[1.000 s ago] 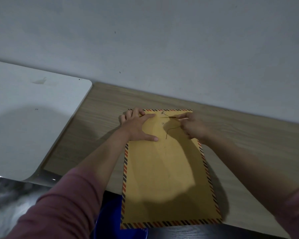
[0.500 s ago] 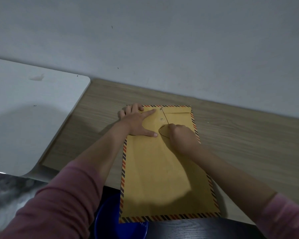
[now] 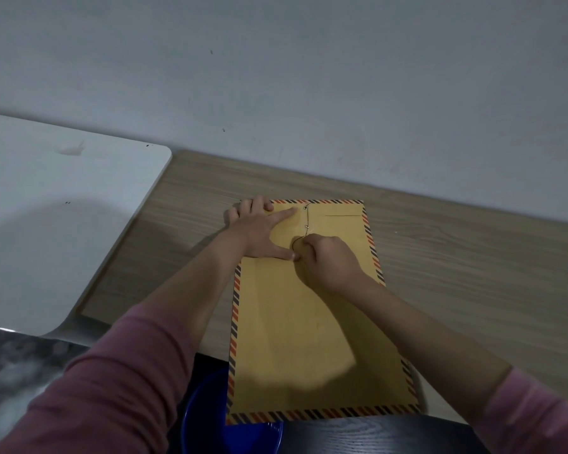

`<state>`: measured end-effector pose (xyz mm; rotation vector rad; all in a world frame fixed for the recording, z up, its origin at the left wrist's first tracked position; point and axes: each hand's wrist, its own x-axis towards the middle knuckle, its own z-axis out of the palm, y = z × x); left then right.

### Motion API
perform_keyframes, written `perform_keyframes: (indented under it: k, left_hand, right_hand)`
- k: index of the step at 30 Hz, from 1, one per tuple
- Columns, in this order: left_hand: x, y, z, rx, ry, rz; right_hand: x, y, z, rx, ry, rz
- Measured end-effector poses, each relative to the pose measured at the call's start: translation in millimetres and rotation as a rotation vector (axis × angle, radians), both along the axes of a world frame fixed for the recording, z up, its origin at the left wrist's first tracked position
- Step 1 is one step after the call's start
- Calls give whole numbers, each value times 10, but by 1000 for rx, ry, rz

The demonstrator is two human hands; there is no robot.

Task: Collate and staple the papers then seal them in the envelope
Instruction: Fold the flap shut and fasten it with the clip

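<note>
Both hands (image 3: 259, 231) on striped envelope (image 3: 309, 339)

- Left sleeve (image 3: 118, 381): dusty-pink knit fabric, pushed up, forearm bare.
- Right sleeve (image 3: 532, 417): same pink fabric, forearm bare.
- Left hand (image 3: 259, 234), right hand (image 3: 328, 260): bare, ungloved.

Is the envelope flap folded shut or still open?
Folded shut: the envelope lies flat, its string running between both buttons to the right hand. Fully tied: cannot tell.

Envelope: large tan paper envelope with a red-and-dark striped border (image 3: 312, 326), lying flat on the wooden tabletop, near end overhanging the edge.
Flap: folded shut at the far end.
Closure: thin dark string (image 3: 306, 217) running between two small round buttons, looping below the lower one.
</note>
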<state>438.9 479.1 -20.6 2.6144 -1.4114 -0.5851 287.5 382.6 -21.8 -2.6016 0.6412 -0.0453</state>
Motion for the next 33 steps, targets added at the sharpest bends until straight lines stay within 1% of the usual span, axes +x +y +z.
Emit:
perform_keyframes:
  k: [2, 4, 7, 10, 12, 14, 15, 18, 20, 22, 27, 31, 33]
  left_hand:
    - [-2, -3, -6, 3, -17, -4]
    - [5, -9, -2, -4, -20, -4]
    - [-3, 10, -13, -37, -20, 14]
    - [-60, 81, -78, -133, -34, 76]
    - [-105, 133, -131, -198, -32, 119]
    - [-130, 160, -166, -232, -52, 129]
    - [-132, 165, -175, -238, -59, 128]
    - [-113, 163, -186, -251, -67, 131]
    - [-108, 157, -196, -255, -71, 131]
    - [-108, 153, -207, -259, -82, 134]
    - [-112, 151, -209, -258, -90, 140]
    - [-117, 153, -208, -252, -93, 135]
    - [-119, 151, -212, -253, -96, 136]
  right_hand:
    - [-11, 14, 29, 59, -25, -19]
    - [24, 40, 85, 166, -61, -57]
    - [181, 15, 207, 486, -56, -178]
    - [384, -140, 276, 826, -12, -366]
    - [479, -258, 314, 998, 46, -417]
    - [513, -357, 345, 1002, 95, -386]
    - [512, -399, 354, 949, 105, -357]
    - [467, -487, 350, 683, 88, -294]
    - [408, -502, 322, 586, 46, -265]
    - [343, -482, 282, 590, -23, -248]
    - [293, -443, 207, 687, -193, -284]
    - [419, -501, 235, 734, -200, -324]
    - [530, -554, 261, 791, -183, -336]
